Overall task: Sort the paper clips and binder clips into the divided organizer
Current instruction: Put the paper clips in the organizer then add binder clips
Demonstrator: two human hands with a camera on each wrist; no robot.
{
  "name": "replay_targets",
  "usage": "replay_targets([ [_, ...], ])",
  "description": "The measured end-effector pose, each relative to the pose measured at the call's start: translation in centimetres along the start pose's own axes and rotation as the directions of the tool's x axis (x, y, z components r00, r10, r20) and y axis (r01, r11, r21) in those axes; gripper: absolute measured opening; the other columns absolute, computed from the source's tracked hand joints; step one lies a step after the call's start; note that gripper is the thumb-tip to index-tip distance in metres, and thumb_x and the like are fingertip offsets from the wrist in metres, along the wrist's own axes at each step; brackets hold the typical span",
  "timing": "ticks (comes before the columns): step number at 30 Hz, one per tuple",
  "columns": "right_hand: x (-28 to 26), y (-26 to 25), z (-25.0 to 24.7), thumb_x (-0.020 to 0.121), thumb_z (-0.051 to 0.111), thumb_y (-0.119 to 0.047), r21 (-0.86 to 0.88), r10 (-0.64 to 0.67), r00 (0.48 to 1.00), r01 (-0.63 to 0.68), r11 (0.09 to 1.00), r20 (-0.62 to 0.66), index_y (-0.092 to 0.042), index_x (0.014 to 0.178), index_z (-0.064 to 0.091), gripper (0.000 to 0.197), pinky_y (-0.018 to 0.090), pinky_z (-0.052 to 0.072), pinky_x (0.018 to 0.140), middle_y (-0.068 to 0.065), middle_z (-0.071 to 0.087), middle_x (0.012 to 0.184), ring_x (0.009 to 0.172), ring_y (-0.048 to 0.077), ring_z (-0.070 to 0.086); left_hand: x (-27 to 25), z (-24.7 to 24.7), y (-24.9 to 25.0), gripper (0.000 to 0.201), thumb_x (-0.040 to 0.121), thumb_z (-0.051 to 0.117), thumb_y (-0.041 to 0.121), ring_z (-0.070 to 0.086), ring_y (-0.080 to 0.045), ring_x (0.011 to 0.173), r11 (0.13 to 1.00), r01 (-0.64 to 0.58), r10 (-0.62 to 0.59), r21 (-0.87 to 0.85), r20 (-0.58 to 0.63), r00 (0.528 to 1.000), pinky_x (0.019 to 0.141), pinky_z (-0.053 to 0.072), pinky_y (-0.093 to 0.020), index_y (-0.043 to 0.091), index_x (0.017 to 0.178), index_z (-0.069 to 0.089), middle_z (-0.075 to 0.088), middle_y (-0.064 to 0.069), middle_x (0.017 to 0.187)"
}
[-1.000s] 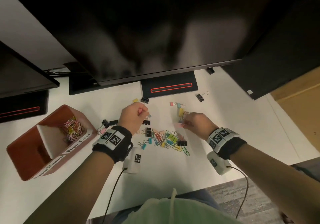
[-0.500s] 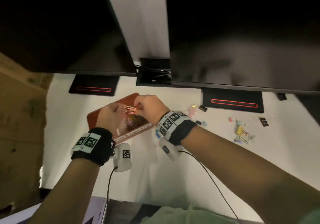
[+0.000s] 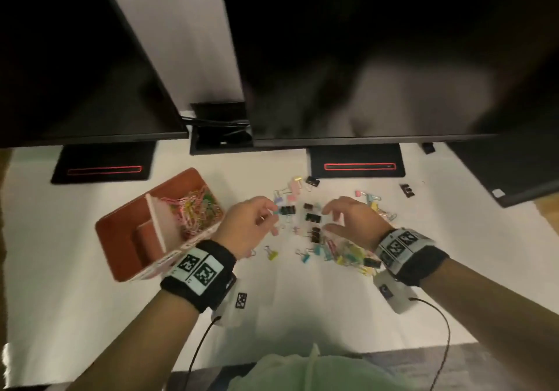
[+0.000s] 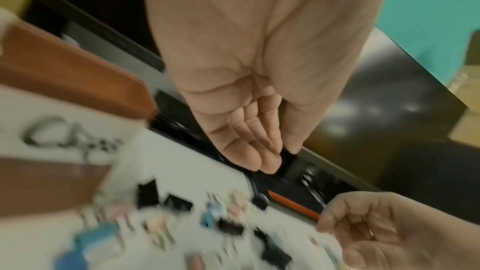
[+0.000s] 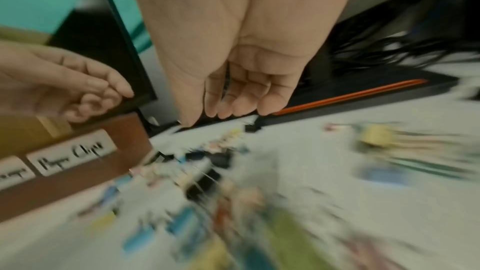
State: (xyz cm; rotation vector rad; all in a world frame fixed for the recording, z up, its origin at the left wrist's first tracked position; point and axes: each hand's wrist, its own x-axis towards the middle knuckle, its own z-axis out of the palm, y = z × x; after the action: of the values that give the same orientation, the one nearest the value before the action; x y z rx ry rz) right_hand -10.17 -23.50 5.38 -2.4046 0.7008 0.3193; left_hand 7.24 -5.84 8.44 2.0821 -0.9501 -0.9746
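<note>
The brown divided organizer (image 3: 121, 239) stands at the left of the white desk, its far compartment holding a heap of coloured paper clips (image 3: 193, 209). Right of it lie black binder clips (image 3: 313, 217), small coloured binder clips (image 3: 272, 253) and a pile of mixed paper clips (image 3: 348, 253). My left hand (image 3: 269, 212) hovers at the pile's left edge with relaxed fingers and an empty palm (image 4: 259, 151). My right hand (image 3: 329, 218) hovers over the pile's right side, thumb and fingers spread and holding nothing (image 5: 228, 106). Both wrist views are blurred.
Two dark monitors (image 3: 363, 58) overhang the back of the desk, with their black bases (image 3: 357, 164) and a cable box (image 3: 220, 136) behind the clips. A lone black binder clip (image 3: 406, 189) lies far right. The desk's front edge is near my body.
Half a second ago both hands were over the organizer, pinching paper clips. They have since moved right to the clip pile and hold nothing.
</note>
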Motion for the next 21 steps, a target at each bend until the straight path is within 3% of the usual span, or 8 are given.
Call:
replay_targets([
  [3,-3.3,4.4,-0.1,0.078,0.069,-0.038,-0.015,0.124,0.985,-0.123,0.992,0.120,-0.026,0.113,0.055,0.039,0.033,0.050,0.086,-0.004,0.050,0.105,0.090,0.013,0.054,1.2,5.3,1.6,0.021,0.087,0.061,0.021,0.061,-0.012,0.080,0.991,-0.076,0.058,0.108,0.164,0.985,0.067,0.047,-0.016,0.020,0.107,0.060,0.062,0.006,0.092],
  [8,-5.0,7.2,1.7,0.071,0.076,-0.032,0.005,0.098,0.970,-0.102,0.995,0.220,-0.026,0.119,0.054,0.054,0.035,0.049,0.090,0.001,0.045,0.113,0.095,0.022,0.056,3.1,11.9,1.7,0.031,0.083,0.064,0.018,0.055,-0.018,0.098,0.929,-0.173,0.070,0.327,0.302,0.951,0.088,0.048,-0.032,0.019,0.113,0.057,0.053,-0.002,0.113],
  [13,-4.4,9.0,2.1,0.074,0.074,-0.019,0.156,0.096,0.981,-0.123,0.980,0.168,-0.020,0.116,0.055,0.046,0.039,0.048,0.095,0.005,0.047,0.118,0.101,0.025,0.056,3.8,13.9,0.9,0.034,0.081,0.066,0.014,0.050,-0.015,0.103,0.899,-0.177,0.082,0.401,0.243,0.967,0.094,0.044,-0.026,0.019,0.114,0.057,0.047,0.001,0.116],
  [16,-4.4,10.4,1.1,0.078,0.071,-0.015,0.162,0.070,0.990,-0.089,0.983,0.119,-0.017,0.118,0.055,0.043,0.031,0.048,0.094,0.005,0.047,0.117,0.096,0.019,0.055,4.0,13.7,0.6,0.037,0.081,0.068,0.014,0.054,-0.014,0.102,0.927,-0.115,0.049,0.357,0.188,0.981,0.087,0.046,-0.021,0.018,0.116,0.055,0.046,0.000,0.119],
  [21,-4.4,12.5,-0.3,0.077,0.072,-0.020,0.144,0.047,0.999,-0.048,0.988,0.012,-0.020,0.119,0.054,0.045,0.032,0.049,0.090,0.003,0.045,0.117,0.093,0.017,0.052,3.7,13.1,0.0,0.058,0.076,0.074,0.022,0.050,-0.013,0.103,0.954,-0.032,0.007,0.298,0.086,0.996,0.094,0.047,-0.029,0.020,0.127,0.047,0.038,0.001,0.126],
])
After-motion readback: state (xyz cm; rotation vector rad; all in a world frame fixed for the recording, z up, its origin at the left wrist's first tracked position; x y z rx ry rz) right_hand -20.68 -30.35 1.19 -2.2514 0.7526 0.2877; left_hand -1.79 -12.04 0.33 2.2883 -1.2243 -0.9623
